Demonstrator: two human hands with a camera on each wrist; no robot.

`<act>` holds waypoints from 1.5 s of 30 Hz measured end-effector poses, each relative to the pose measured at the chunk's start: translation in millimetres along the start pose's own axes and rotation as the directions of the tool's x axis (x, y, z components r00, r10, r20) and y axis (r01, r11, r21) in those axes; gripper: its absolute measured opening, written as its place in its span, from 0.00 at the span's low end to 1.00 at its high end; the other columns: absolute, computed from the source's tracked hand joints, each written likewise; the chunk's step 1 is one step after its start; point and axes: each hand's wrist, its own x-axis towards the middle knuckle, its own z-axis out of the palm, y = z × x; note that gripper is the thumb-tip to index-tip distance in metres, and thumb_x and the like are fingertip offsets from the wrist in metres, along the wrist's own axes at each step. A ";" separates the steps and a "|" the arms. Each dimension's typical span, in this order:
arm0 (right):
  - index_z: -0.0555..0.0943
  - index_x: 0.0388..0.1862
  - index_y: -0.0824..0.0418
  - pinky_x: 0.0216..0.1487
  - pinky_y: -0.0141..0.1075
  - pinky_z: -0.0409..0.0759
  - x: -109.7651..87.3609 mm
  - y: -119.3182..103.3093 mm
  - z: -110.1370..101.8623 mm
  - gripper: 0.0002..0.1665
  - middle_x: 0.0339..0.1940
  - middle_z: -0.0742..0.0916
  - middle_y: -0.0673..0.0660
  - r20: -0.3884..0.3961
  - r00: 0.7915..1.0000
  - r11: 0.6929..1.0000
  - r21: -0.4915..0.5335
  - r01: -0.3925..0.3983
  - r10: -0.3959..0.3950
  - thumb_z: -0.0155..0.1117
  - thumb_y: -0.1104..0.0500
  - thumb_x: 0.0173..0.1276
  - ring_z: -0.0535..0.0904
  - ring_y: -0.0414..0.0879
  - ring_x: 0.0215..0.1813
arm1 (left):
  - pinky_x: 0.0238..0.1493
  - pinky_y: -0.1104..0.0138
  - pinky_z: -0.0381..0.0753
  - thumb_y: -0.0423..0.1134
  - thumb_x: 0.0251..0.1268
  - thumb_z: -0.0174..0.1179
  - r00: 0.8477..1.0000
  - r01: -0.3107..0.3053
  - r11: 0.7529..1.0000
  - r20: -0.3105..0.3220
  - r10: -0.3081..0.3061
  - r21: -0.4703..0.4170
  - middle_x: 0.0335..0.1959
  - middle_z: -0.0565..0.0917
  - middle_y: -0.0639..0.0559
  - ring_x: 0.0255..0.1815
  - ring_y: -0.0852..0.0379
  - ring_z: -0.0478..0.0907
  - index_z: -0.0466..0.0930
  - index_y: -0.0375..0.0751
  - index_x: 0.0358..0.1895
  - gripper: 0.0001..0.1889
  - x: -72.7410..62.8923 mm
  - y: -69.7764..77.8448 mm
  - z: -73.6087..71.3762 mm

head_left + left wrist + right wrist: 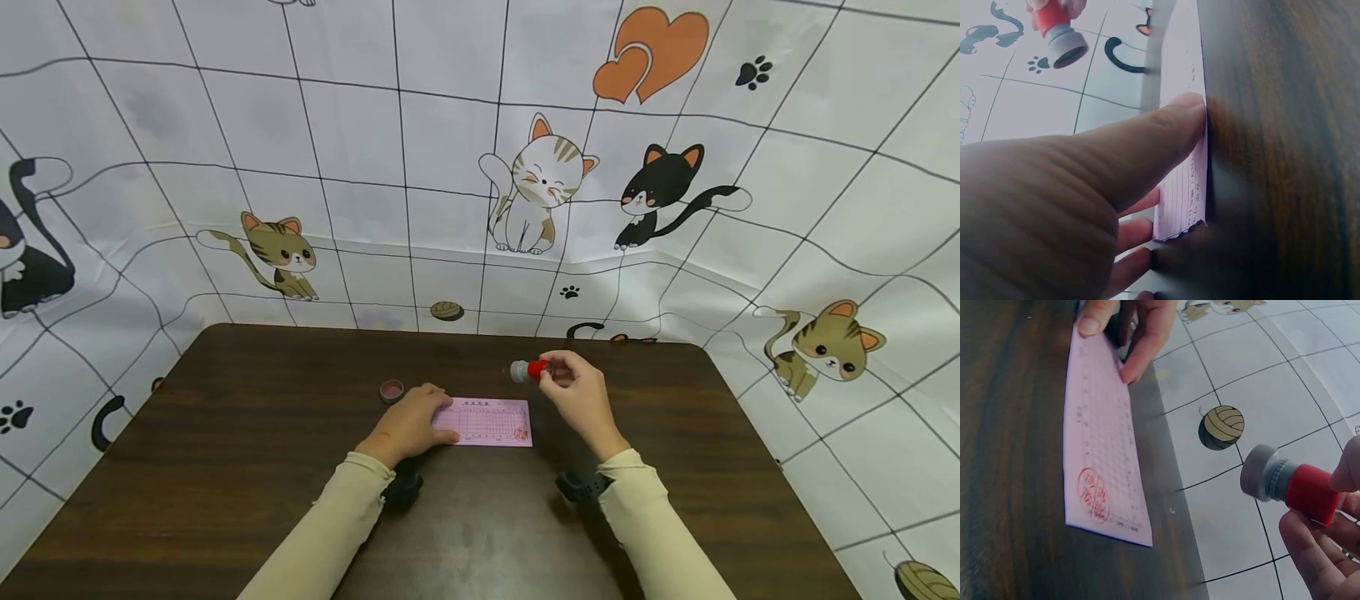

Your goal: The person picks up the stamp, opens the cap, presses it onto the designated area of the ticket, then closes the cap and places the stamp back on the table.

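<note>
My right hand pinches the red handle of a hand stamp between thumb and fingers. The stamp's grey round head points left, raised off the table beyond the right end of a pink printed slip. On that end of the slip shows a red round stamp mark. My left hand rests on the slip's left end, thumb pressing by the near edge and fingers along the far edge. Just past the left fingers sits a small round ink pad with a reddish inside.
The dark wooden table reaches back to a white cloth backdrop with grid lines and cartoon cats. A dark band circles the right wrist, and another dark device sits at the left wrist.
</note>
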 end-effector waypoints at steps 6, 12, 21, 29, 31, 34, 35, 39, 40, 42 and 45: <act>0.85 0.51 0.66 0.46 0.26 0.84 3.3 6.0 -0.5 0.14 0.46 0.89 0.65 -0.009 1.000 0.995 0.100 0.013 -0.012 0.67 0.72 0.67 0.88 0.55 0.42 | 0.68 0.50 0.74 0.52 0.59 0.76 1.000 0.006 1.000 -0.003 -0.006 0.008 0.63 0.79 0.43 0.66 0.43 0.75 0.82 0.37 0.63 0.32 2.2 2.8 -0.6; 0.84 0.54 0.71 0.46 0.20 0.80 1.5 14.4 -2.2 0.16 0.48 0.88 0.70 -0.024 0.999 0.990 0.138 -0.028 0.032 0.66 0.75 0.67 0.87 0.62 0.45 | 0.68 0.50 0.74 0.51 0.59 0.76 1.000 0.002 1.000 -0.002 -0.002 0.006 0.64 0.79 0.41 0.66 0.42 0.75 0.83 0.36 0.62 0.31 1.6 7.2 -1.2; 0.81 0.55 0.76 0.50 0.22 0.81 -7.2 -11.9 -13.8 0.17 0.50 0.87 0.73 0.010 1.000 0.986 0.162 -0.027 0.025 0.63 0.77 0.67 0.85 0.66 0.47 | 0.68 0.49 0.74 0.51 0.60 0.76 1.000 0.013 1.000 0.011 -0.013 0.016 0.66 0.78 0.41 0.67 0.42 0.75 0.83 0.39 0.63 0.30 0.6 9.1 -0.1; 0.81 0.55 0.76 0.50 0.23 0.81 -11.4 -6.5 -10.0 0.17 0.51 0.86 0.73 0.038 0.999 0.981 0.193 -0.014 0.007 0.63 0.76 0.67 0.85 0.68 0.48 | 0.69 0.49 0.74 0.51 0.60 0.76 1.000 0.017 1.000 0.021 -0.017 0.021 0.66 0.78 0.42 0.67 0.42 0.75 0.84 0.40 0.63 0.30 0.3 7.7 -0.4; 0.81 0.55 0.76 0.50 0.24 0.82 -11.7 -5.6 -7.7 0.17 0.51 0.86 0.73 0.043 0.999 0.980 0.197 -0.012 0.004 0.64 0.77 0.67 0.85 0.69 0.48 | 0.69 0.49 0.74 0.51 0.60 0.76 1.000 0.016 1.000 0.021 -0.017 0.025 0.65 0.78 0.42 0.66 0.42 0.75 0.84 0.41 0.62 0.29 0.2 6.3 0.1; 0.81 0.54 0.76 0.50 0.24 0.82 -11.1 -6.1 -5.5 0.17 0.51 0.86 0.73 0.044 0.999 0.978 0.209 -0.017 0.008 0.64 0.77 0.67 0.84 0.72 0.48 | 0.68 0.49 0.75 0.52 0.60 0.76 1.000 0.013 0.999 0.016 -0.013 0.029 0.65 0.79 0.42 0.66 0.43 0.76 0.84 0.41 0.62 0.29 0.4 4.2 0.4; 0.81 0.54 0.76 0.49 0.24 0.82 -10.8 -6.6 -5.1 0.17 0.50 0.86 0.74 0.044 0.999 0.977 0.213 -0.020 0.011 0.64 0.78 0.66 0.84 0.72 0.48 | 0.68 0.49 0.75 0.52 0.60 0.76 1.000 0.011 1.000 0.014 -0.011 0.030 0.65 0.79 0.42 0.66 0.43 0.76 0.84 0.41 0.62 0.29 0.4 3.6 0.2; 0.81 0.54 0.77 0.49 0.24 0.82 -9.9 -6.9 -4.4 0.16 0.51 0.86 0.74 0.047 0.999 0.976 0.217 -0.032 0.022 0.64 0.78 0.66 0.84 0.72 0.48 | 0.68 0.49 0.75 0.52 0.61 0.75 1.000 -0.003 1.000 0.000 0.003 0.026 0.64 0.80 0.43 0.65 0.43 0.77 0.84 0.41 0.62 0.29 1.1 1.8 -0.6; 0.81 0.54 0.77 0.49 0.24 0.82 -9.7 -6.8 -4.3 0.16 0.51 0.86 0.74 0.049 0.999 0.976 0.217 -0.034 0.023 0.64 0.78 0.67 0.84 0.72 0.48 | 0.67 0.49 0.76 0.52 0.61 0.75 1.000 -0.007 1.000 -0.005 0.007 0.024 0.63 0.80 0.44 0.64 0.44 0.77 0.84 0.41 0.62 0.28 1.1 1.4 -0.9; 0.81 0.54 0.77 0.49 0.24 0.82 -9.5 -6.7 -4.1 0.16 0.51 0.86 0.74 0.054 0.998 0.976 0.216 -0.037 0.026 0.64 0.77 0.67 0.84 0.72 0.48 | 0.67 0.49 0.76 0.51 0.62 0.74 1.000 -0.014 1.000 -0.013 0.014 0.018 0.62 0.81 0.45 0.63 0.44 0.78 0.84 0.41 0.62 0.28 1.5 0.7 -1.6; 0.81 0.54 0.77 0.49 0.24 0.82 -8.9 -6.6 -3.4 0.16 0.51 0.86 0.75 0.063 0.997 0.973 0.227 -0.047 0.033 0.63 0.77 0.67 0.83 0.73 0.49 | 0.66 0.50 0.76 0.51 0.63 0.74 0.999 -0.028 1.000 -0.027 0.028 0.014 0.60 0.82 0.47 0.62 0.46 0.78 0.83 0.42 0.62 0.27 1.9 -0.5 -3.0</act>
